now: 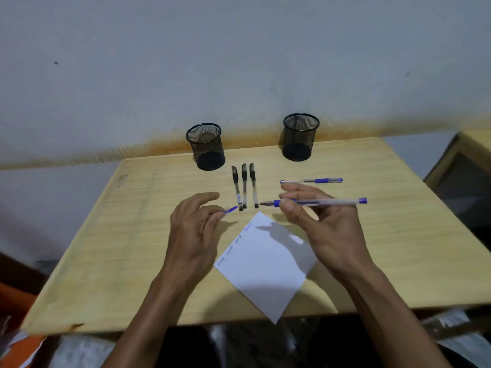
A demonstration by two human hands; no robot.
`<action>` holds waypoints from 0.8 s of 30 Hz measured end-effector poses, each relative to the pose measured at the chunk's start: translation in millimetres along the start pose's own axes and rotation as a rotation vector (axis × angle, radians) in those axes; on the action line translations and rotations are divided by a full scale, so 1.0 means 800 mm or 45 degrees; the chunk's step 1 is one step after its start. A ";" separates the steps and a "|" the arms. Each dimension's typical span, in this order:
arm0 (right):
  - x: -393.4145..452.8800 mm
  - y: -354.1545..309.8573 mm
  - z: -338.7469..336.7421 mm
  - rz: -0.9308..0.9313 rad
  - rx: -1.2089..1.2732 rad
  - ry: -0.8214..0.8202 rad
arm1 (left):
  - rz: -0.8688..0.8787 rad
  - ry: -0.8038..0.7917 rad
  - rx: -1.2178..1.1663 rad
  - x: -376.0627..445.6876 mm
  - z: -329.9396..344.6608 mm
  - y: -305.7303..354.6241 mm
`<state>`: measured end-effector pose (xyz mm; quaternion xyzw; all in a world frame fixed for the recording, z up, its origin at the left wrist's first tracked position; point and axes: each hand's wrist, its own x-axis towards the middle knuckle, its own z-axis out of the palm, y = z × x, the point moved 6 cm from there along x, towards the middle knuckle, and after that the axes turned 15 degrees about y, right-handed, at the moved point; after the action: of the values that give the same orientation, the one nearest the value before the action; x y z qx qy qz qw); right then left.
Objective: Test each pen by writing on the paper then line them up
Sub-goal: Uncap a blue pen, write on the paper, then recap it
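A white sheet of paper [268, 264] lies turned like a diamond at the table's front, with several written words along its upper left edge. My right hand [318, 224] pinches an uncapped blue pen [326, 202] held level above the paper, tip pointing left. My left hand [194, 229] pinches the blue pen cap [230, 210] just left of that tip. Three black capped pens [244, 185] lie side by side behind the paper. Another capped blue pen [312, 180] lies crosswise to their right.
Two black mesh pen cups stand at the back of the wooden table [132, 235]: one at left [206, 146], one at right [299, 136]. A wall runs right behind them. Another wooden surface [475, 144] sits at the far right.
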<state>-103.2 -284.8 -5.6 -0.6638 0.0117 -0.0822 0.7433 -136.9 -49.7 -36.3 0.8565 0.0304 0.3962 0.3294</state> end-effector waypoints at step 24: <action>-0.013 -0.001 0.020 -0.160 -0.172 -0.118 | 0.219 -0.038 -0.317 -0.014 -0.003 0.081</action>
<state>-111.8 -267.4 -3.7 -0.7149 -0.0591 -0.0968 0.6900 -159.9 -102.2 -4.3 0.8143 -0.0975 0.4108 0.3983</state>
